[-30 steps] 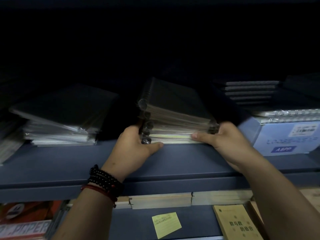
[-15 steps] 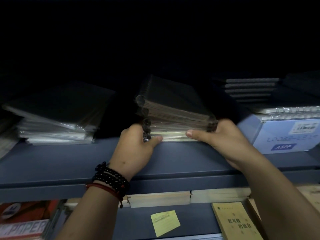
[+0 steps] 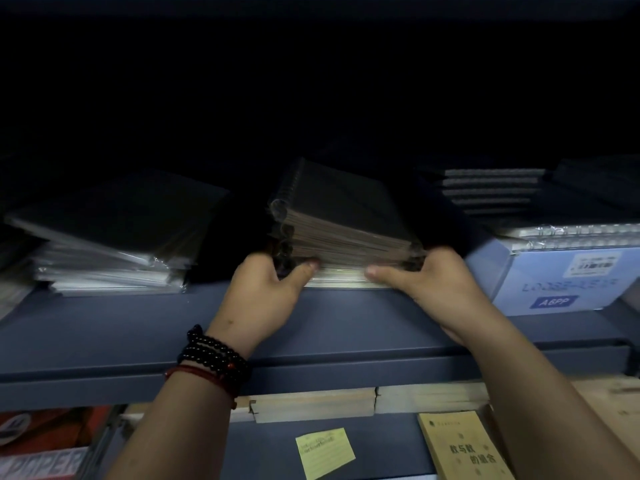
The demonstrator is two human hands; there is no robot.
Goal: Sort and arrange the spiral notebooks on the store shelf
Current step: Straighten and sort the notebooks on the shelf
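A stack of plastic-wrapped spiral notebooks with dark covers (image 3: 346, 223) sits in the middle of the blue shelf (image 3: 138, 327). My left hand (image 3: 266, 299) grips the stack's lower left corner by the spirals, thumb across the front edge. My right hand (image 3: 436, 285) grips the lower right corner, thumb along the front. The fingers of both hands are hidden behind the stack. A second pile of dark-covered wrapped notebooks (image 3: 110, 233) lies askew on the shelf to the left.
At the right stands a blue loose-leaf box (image 3: 554, 278) with spiral pads on top and more dark notebooks (image 3: 491, 192) behind. Below the shelf lie paper blocks (image 3: 311, 405), a yellow sticky note (image 3: 323, 452), a yellow book (image 3: 460, 448) and red packs (image 3: 45, 441).
Both hands have shifted slightly along the stack's front edge, thumbs closer together. The stack has barely moved on the shelf.
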